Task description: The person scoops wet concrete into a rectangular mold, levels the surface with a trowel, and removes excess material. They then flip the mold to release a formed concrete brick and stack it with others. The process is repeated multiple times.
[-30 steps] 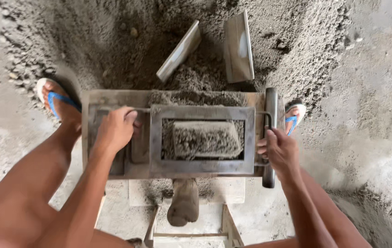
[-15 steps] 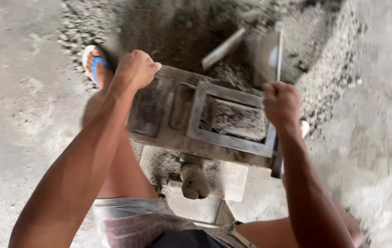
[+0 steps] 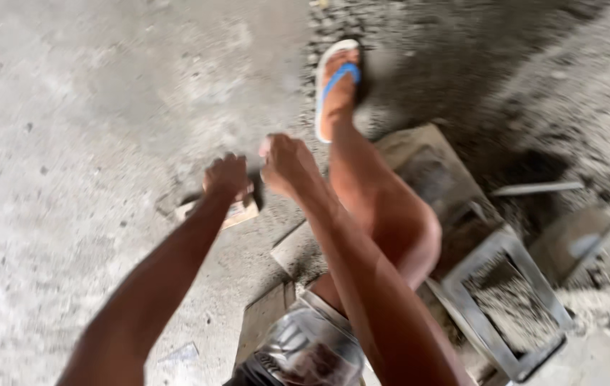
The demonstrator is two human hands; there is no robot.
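Both arms reach left over the concrete floor. My left hand (image 3: 226, 179) rests on top of a small flat wooden board (image 3: 237, 213) that lies on the floor, fingers curled over its far edge. Just to its right, my right hand (image 3: 287, 164) hovers with its fingers curled; motion blur hides whether anything is in it. Behind the hands, my left leg stretches out to a foot in a blue-strapped sandal (image 3: 337, 89). The grey metal block mould (image 3: 512, 304), filled with damp grey mix, sits at the lower right, away from both hands.
A heap of grey sand and cement mix (image 3: 534, 86) fills the upper right. A thin metal bar (image 3: 534, 189) and a flat metal plate (image 3: 577, 239) lie by the mould. Wooden boards (image 3: 266, 314) sit under my body. Bare concrete floor (image 3: 83, 107) spreads to the left.
Both hands have left the mould's sides and swung left to the small board on the floor. The view has turned left, so the mould now sits at the lower right.
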